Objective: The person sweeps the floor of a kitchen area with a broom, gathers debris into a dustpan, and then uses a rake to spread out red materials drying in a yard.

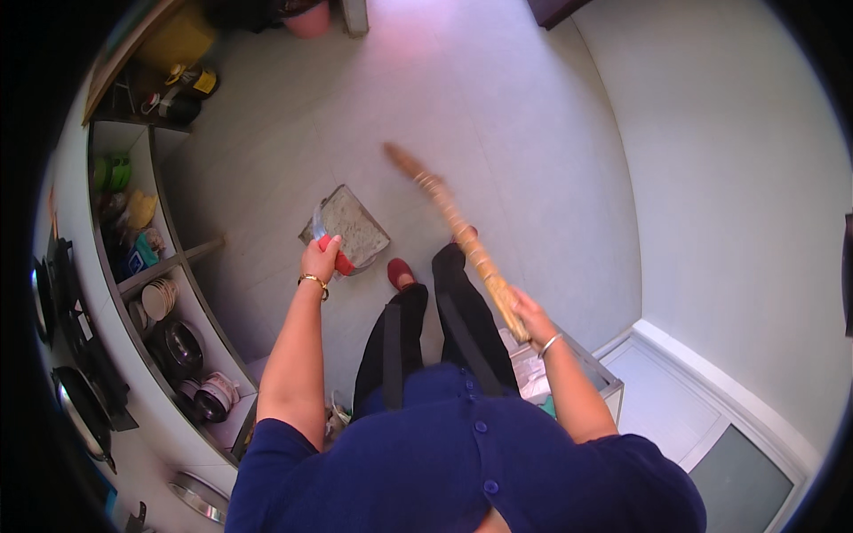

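I take the grey dustpan (354, 224) as landmark. My left hand (322, 260) is closed around its red handle (343, 263), so that the pan lies just ahead and to the right of this grip; whether it touches the floor (533, 151) I cannot tell. To the dustpan's right, my right hand (530, 322) is wrapped around the near end of a bound broom (462, 229), whose darker, blurred end slants beyond the pan. The red left shoe (402, 273) stands just right of the dustpan; the shelf unit (182, 258) stands left.
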